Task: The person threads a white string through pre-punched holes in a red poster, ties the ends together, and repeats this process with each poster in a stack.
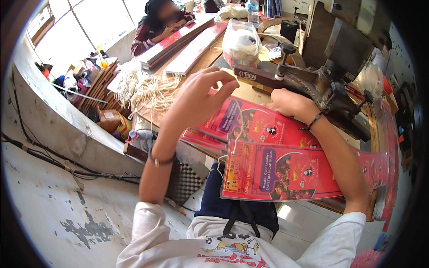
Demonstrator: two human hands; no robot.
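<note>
My left hand (pixel 203 93) is raised over the red printed sheets, fingers curled and thumb pinched towards the index finger. A thin white cord (pixel 241 121) runs down from near its fingertips across a red sheet. My right hand (pixel 291 103) grips the upper edge of that red printed sheet (pixel 257 120), beside the dark metal press (pixel 328 85); its fingertips are partly hidden. Nearer to me, another red printed sheet (pixel 295 172) with food pictures overlaps it and hangs past the table edge over my lap. A small eyelet and cord show at its left end.
A heap of white cords (pixel 145 91) lies on the wooden table, left. Stacked long boards (pixel 172 42) reach towards a seated person (pixel 156 27) across the table. A white plastic bag (pixel 241 44) stands behind my hands. Plastic bottles (pixel 139 137) sit by the left table edge.
</note>
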